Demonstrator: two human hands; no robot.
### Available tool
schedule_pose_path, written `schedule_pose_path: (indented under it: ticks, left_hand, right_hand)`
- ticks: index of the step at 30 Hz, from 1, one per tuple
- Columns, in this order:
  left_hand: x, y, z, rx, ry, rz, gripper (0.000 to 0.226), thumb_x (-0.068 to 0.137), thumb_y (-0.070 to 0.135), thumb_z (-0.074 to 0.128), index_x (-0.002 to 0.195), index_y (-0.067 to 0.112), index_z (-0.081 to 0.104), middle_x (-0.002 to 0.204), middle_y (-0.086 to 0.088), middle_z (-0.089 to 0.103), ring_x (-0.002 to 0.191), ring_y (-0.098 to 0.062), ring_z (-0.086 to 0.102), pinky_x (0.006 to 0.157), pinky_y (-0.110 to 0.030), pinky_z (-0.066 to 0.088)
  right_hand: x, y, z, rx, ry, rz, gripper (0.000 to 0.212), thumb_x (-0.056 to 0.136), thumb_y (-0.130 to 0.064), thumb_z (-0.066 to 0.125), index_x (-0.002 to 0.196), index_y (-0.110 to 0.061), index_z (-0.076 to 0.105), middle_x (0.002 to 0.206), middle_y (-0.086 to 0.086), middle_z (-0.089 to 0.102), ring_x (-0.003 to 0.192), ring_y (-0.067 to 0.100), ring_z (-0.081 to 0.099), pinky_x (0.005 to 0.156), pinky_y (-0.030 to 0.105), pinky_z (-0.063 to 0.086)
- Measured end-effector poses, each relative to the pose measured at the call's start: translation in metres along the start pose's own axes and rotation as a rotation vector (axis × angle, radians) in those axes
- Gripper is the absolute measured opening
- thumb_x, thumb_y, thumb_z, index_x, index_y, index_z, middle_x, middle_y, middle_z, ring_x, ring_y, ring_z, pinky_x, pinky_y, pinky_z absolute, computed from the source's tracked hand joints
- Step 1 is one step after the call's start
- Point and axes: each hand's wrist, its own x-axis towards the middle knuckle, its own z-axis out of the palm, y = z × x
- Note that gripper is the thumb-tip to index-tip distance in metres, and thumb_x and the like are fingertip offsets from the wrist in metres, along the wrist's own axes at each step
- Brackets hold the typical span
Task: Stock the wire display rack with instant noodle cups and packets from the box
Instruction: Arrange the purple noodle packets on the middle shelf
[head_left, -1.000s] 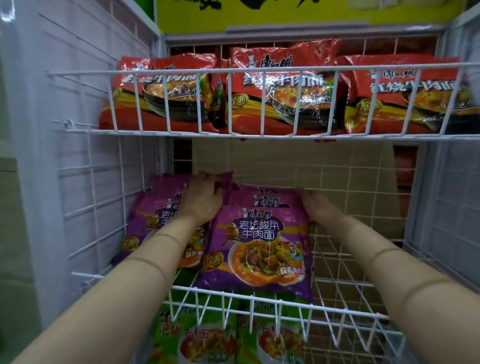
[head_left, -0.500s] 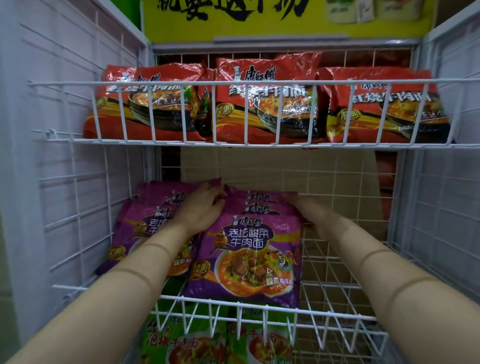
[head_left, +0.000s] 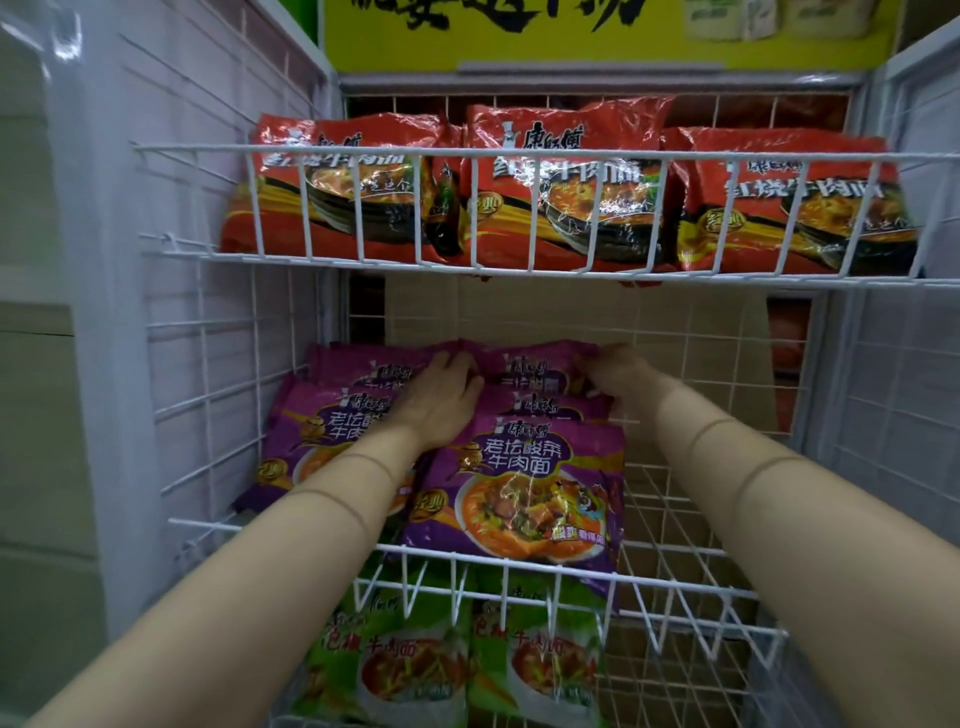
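Purple instant noodle packets fill the middle wire shelf (head_left: 519, 558) in two stacks, a left stack (head_left: 322, 431) and a middle stack whose front packet (head_left: 524, 488) leans on the shelf's front rail. My left hand (head_left: 441, 400) lies flat between the stacks, fingers straight, pressing on the left edge of the rear purple packet (head_left: 530, 369). My right hand (head_left: 618, 379) curls its fingers round that packet's right edge at the back of the shelf. The right third of this shelf holds no packets.
Red noodle packets (head_left: 566, 192) line the top shelf behind its wire rail (head_left: 519, 150). Green packets (head_left: 457, 660) lie on the shelf below. White wire side panels (head_left: 228, 364) close in both sides. A yellow sign (head_left: 571, 31) hangs above.
Both hands have reached a little deeper toward the back of the middle shelf. The rear packets of the middle stack now show fanned out behind the front one.
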Motion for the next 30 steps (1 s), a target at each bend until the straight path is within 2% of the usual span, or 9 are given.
schedule_pose_path:
  ticks: [3,6,8,11,14,20,22,26,30]
  left_hand:
    - [-0.003,-0.005,-0.003,-0.076,0.068,0.013,0.028,0.1,0.02,0.037,0.119,0.005,0.051,0.123,-0.016,0.045,0.112,-0.032,0.049,0.097,-0.035,0.039]
    - [-0.003,-0.011,-0.006,-0.111,0.146,-0.057,0.027,0.1,0.019,0.035,0.118,0.005,0.05,0.124,-0.017,0.042,0.109,-0.033,0.05,0.096,-0.036,0.041]
    - [0.002,-0.017,-0.009,-0.062,0.205,-0.115,0.03,0.097,0.017,0.033,0.117,0.003,0.051,0.124,-0.02,0.044,0.109,-0.036,0.049,0.094,-0.039,0.042]
    - [0.015,-0.033,-0.023,0.096,0.24,-0.16,0.037,0.088,0.017,0.04,0.118,0.001,0.053,0.124,-0.02,0.049,0.111,-0.038,0.047,0.093,-0.04,0.042]
    - [0.024,-0.048,-0.041,0.193,0.161,-0.199,0.044,0.083,0.014,0.054,0.125,0.003,0.051,0.127,-0.019,0.05,0.116,-0.038,0.046,0.091,-0.037,0.041]
    - [0.023,-0.055,-0.032,0.175,0.133,-0.272,0.035,0.085,0.026,0.05,0.114,0.01,0.06,0.119,-0.014,0.059,0.109,-0.034,0.052,0.073,-0.03,0.034]
    - [0.029,-0.053,-0.034,0.157,0.111,-0.299,0.04,0.09,0.032,0.046,0.123,0.013,0.058,0.125,-0.014,0.056,0.114,-0.035,0.05,0.076,-0.03,0.035]
    - [0.042,-0.051,-0.038,0.251,-0.078,-0.369,0.074,0.079,0.068,0.032,0.135,0.024,0.048,0.142,-0.018,0.038,0.127,-0.037,0.041,0.1,-0.04,0.035]
    - [0.049,-0.055,-0.034,0.196,-0.11,-0.388,0.072,0.073,0.06,0.033,0.134,0.023,0.048,0.145,-0.021,0.032,0.128,-0.038,0.038,0.1,-0.041,0.035]
  right_hand:
    - [0.001,0.013,0.009,-0.083,0.028,-0.005,0.036,0.098,-0.016,0.046,0.128,0.003,0.052,0.131,0.02,0.055,0.06,0.009,0.044,0.044,0.009,0.04]
    - [0.0,0.019,0.013,-0.111,0.101,0.002,0.029,0.1,-0.022,0.043,0.099,-0.002,0.063,0.126,0.024,0.057,0.087,0.028,0.06,0.07,0.027,0.045]
    - [-0.001,0.018,0.013,-0.136,0.128,-0.015,0.029,0.099,-0.024,0.045,0.083,-0.008,0.062,0.12,0.026,0.06,0.102,0.032,0.06,0.079,0.033,0.043]
    - [0.0,0.023,0.012,-0.12,0.094,-0.038,0.03,0.093,-0.025,0.055,0.109,-0.001,0.066,0.115,0.023,0.064,0.106,0.036,0.061,0.091,0.04,0.049]
    - [0.004,0.025,0.013,-0.136,0.074,-0.033,0.035,0.089,-0.026,0.061,0.113,0.0,0.065,0.116,0.023,0.064,0.106,0.036,0.061,0.094,0.043,0.049]
    - [0.012,0.025,0.016,-0.3,0.014,-0.023,0.043,0.097,-0.031,0.049,0.124,-0.001,0.059,0.128,0.021,0.058,0.118,0.033,0.055,0.096,0.033,0.043]
    - [0.015,0.027,0.016,-0.35,0.031,-0.02,0.04,0.097,-0.027,0.048,0.12,0.003,0.06,0.125,0.024,0.059,0.116,0.034,0.056,0.096,0.035,0.045]
    - [0.015,0.027,0.015,-0.403,0.136,-0.015,0.033,0.096,-0.024,0.049,0.108,0.002,0.065,0.116,0.024,0.064,0.108,0.033,0.06,0.071,0.024,0.037]
    - [0.012,0.025,0.016,-0.328,0.127,-0.022,0.033,0.093,-0.025,0.055,0.111,0.002,0.064,0.117,0.023,0.063,0.101,0.029,0.061,0.069,0.023,0.032]
